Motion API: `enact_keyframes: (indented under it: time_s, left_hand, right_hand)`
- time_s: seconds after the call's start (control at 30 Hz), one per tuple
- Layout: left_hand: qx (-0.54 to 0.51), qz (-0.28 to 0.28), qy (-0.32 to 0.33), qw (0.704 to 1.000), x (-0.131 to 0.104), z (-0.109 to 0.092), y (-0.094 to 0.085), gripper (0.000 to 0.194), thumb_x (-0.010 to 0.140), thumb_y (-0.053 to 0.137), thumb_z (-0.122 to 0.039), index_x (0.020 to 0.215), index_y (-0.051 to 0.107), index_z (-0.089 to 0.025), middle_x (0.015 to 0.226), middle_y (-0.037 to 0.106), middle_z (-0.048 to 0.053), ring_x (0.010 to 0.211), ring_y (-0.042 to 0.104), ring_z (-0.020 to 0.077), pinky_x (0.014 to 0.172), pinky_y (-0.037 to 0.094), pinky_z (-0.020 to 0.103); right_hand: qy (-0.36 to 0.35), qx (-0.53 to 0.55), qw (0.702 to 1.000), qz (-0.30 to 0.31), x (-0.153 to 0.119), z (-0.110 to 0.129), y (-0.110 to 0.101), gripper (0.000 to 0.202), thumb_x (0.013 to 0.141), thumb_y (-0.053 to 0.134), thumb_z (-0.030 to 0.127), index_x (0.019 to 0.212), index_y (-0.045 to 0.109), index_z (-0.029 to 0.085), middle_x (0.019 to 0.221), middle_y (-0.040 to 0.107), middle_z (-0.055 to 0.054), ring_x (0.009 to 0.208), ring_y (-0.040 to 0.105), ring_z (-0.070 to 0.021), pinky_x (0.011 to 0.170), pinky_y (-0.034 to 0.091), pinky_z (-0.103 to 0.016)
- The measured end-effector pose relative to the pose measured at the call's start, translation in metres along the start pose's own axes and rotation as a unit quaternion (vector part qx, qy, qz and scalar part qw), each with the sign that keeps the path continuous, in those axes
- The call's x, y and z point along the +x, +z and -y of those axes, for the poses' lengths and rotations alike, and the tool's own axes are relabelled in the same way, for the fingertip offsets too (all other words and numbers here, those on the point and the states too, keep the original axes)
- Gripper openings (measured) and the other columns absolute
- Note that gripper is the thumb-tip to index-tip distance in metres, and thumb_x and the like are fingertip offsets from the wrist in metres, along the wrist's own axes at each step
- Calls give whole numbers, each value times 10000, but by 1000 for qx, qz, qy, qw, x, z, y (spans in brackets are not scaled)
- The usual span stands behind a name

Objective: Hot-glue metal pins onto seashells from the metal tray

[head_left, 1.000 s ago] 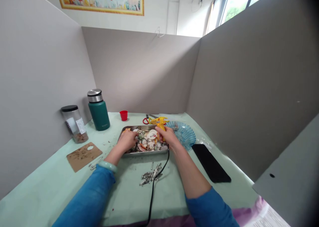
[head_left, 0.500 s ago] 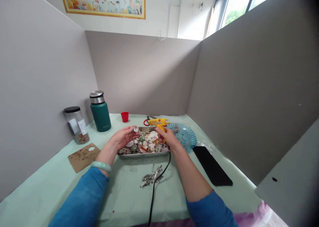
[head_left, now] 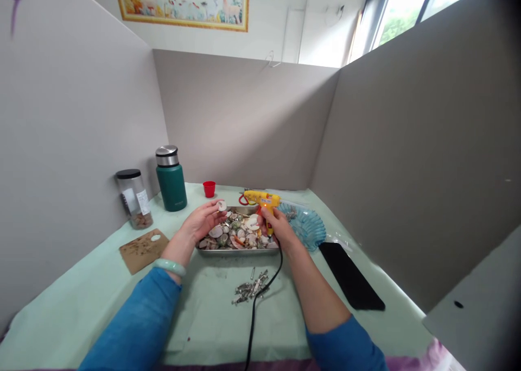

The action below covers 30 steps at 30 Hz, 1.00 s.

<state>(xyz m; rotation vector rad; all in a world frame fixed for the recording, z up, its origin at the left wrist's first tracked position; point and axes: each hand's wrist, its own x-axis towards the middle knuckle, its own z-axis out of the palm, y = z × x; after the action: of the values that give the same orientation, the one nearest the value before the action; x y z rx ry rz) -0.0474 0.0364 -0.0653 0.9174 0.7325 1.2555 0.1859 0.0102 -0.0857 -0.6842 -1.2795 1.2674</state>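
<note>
My left hand point(head_left: 201, 220) pinches a small pale shell piece point(head_left: 222, 206) between thumb and fingers, above the left back part of a metal tray point(head_left: 240, 253) full of shells. My right hand point(head_left: 277, 227) is wrapped round the handle of a yellow glue gun point(head_left: 262, 199), whose nozzle points left toward the shell piece without touching it. The gun's black cord point(head_left: 254, 311) runs down toward me. In front of the tray lies a pile of small metal clips point(head_left: 250, 291).
A blue scalloped plate point(head_left: 311, 227) and a black slab point(head_left: 352, 276) lie right. At left are a green flask point(head_left: 171, 183), a clear jar point(head_left: 134, 200) and brown card point(head_left: 142, 250). A red cup point(head_left: 209, 189) stands behind; grey panels point(head_left: 244, 121) enclose the table.
The view has shifted slightly, so most things appear further right. The shell piece in my left hand is turned a little differently. Both hands keep their hold.
</note>
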Motion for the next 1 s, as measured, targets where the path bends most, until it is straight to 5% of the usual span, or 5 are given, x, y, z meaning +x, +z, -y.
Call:
enact_keyframes:
  time_s: [0.33,0.53,0.7,1.0]
  left_hand:
    - [61,-40,19,997,-3,0,8,160,723,630,-33,825,541,-118,869,688,103,696,675,175,653,561,289]
    - [93,-65,42,993,-4,-2,7,186,751,653,-124,923,581,-111,873,704,102,460,531,65,450,470,203]
    - [45,-72,39,996,-1,-3,4,156,768,624,-94,924,623,-86,881,702,113,504,559,69,524,522,217]
    - [42,-94,44,994,0,-5,3,40,782,580,-68,810,608,-78,864,707,133,596,654,137,592,572,261]
  right_hand:
    - [-16,-24,999,-39,-2,8,3,385,703,662,549,696,512,194,481,485,52,396,402,-78,397,330,-216]
    - [-9,-64,996,-54,-2,9,1,426,691,637,604,676,503,200,482,471,43,409,391,-87,409,335,-230]
    - [-25,-36,998,-53,1,5,-7,431,715,641,579,610,488,190,520,473,31,418,396,-76,405,334,-221]
    - [-38,4,995,-88,7,0,-12,413,686,659,578,779,537,195,560,495,49,415,400,-73,384,334,-215]
